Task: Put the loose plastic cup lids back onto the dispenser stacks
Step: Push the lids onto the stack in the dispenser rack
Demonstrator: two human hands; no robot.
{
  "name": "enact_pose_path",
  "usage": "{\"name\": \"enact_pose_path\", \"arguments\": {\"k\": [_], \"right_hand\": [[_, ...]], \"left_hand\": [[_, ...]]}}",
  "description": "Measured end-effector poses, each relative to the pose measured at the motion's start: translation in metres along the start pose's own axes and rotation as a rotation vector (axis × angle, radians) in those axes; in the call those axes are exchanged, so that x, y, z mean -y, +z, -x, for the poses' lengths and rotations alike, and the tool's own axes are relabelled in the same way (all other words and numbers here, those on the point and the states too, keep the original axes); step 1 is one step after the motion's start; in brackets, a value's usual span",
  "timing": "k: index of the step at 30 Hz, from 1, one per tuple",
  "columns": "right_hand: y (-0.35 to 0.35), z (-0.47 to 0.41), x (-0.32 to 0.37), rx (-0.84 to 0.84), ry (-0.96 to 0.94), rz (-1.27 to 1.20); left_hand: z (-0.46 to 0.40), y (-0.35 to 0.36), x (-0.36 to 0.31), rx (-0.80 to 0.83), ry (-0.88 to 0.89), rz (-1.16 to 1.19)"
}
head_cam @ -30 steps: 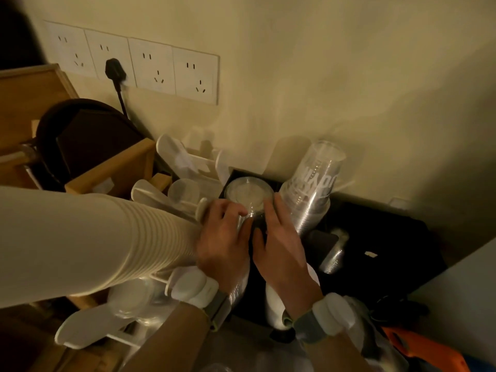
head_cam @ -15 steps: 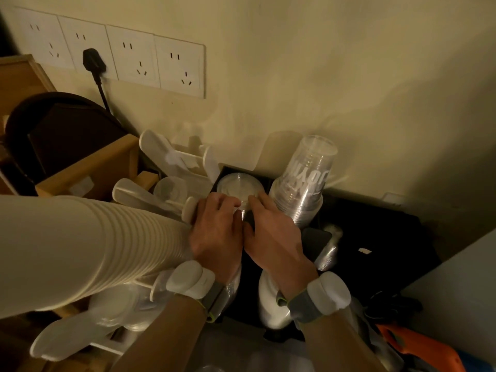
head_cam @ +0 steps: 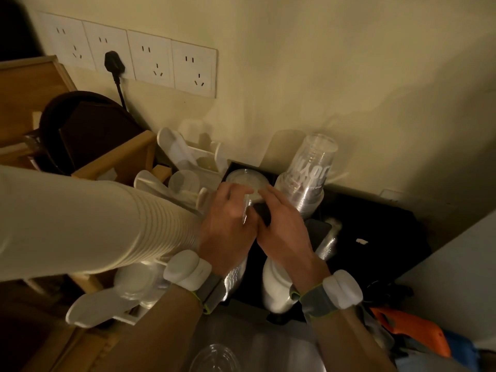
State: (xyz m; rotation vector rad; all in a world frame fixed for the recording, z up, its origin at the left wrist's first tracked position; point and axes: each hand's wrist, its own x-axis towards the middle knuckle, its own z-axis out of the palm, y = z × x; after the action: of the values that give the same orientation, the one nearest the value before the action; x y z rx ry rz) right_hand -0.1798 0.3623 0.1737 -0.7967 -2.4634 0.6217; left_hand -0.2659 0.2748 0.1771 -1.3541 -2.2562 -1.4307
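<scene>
A stack of clear plastic lids [head_cam: 245,178] stands in the back-left slot of the black dispenser [head_cam: 370,232]. My left hand [head_cam: 228,224] grips the stack from the left, and a clear lid edge shows between its fingers. From the right, my right hand [head_cam: 281,229] presses on the same stack, fingertips on its top. The two hands touch at the thumbs and hide the stack's lower part. Below my wrists lie a row of clear lids [head_cam: 236,275] and a row of white lids [head_cam: 273,288].
A tall stack of upside-down clear cups [head_cam: 311,170] stands just right of the lids. A long stack of white paper cups [head_cam: 94,224] juts in from the left, over white holders [head_cam: 193,159]. Wall sockets [head_cam: 150,60] are behind; an orange object [head_cam: 413,331] lies at lower right.
My hands have drawn closer together on the clear lid stack, and their thumbs now meet. The camera view has shifted slightly.
</scene>
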Motion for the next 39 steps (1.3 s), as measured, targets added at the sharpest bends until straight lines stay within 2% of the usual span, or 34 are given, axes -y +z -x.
{"name": "enact_pose_path", "arguments": {"k": [2, 4, 8, 11, 13, 17, 21, 23, 28, 31, 36, 39], "right_hand": [[-0.004, 0.018, 0.006, -0.046, -0.036, -0.08], [-0.007, 0.039, 0.014, -0.064, -0.081, -0.126], [-0.001, 0.089, 0.02, -0.06, -0.113, -0.199], [0.013, 0.126, 0.009, -0.033, -0.026, -0.248], [0.026, 0.152, 0.0, 0.045, 0.056, -0.235], [0.057, 0.195, -0.017, 0.197, 0.093, -0.165], [0.079, 0.212, -0.032, 0.328, 0.303, -0.172], [0.088, 0.217, -0.038, 0.34, 0.381, -0.177], [0.104, 0.225, -0.047, 0.38, 0.459, -0.161], [0.112, 0.228, -0.049, 0.384, 0.44, -0.147], [0.113, 0.226, -0.05, 0.372, 0.494, -0.182], [0.094, 0.221, -0.045, 0.301, 0.5, -0.267]], "left_hand": [[0.006, -0.016, -0.006, 0.027, 0.124, 0.065], [0.019, -0.034, -0.01, 0.104, 0.174, 0.132], [0.068, -0.07, -0.007, 0.321, 0.039, 0.298], [0.105, -0.084, 0.002, 0.37, 0.0, 0.384], [0.129, -0.087, 0.009, 0.427, -0.022, 0.353], [0.178, -0.083, 0.04, 0.561, -0.109, 0.177], [0.21, -0.078, 0.064, 0.659, -0.464, -0.121], [0.22, -0.071, 0.066, 0.66, -0.573, -0.152], [0.233, -0.054, 0.069, 0.684, -0.662, -0.197], [0.234, -0.045, 0.07, 0.691, -0.66, -0.163], [0.235, -0.035, 0.062, 0.563, -0.679, -0.107], [0.225, -0.037, 0.055, 0.547, -0.612, -0.021]]}}
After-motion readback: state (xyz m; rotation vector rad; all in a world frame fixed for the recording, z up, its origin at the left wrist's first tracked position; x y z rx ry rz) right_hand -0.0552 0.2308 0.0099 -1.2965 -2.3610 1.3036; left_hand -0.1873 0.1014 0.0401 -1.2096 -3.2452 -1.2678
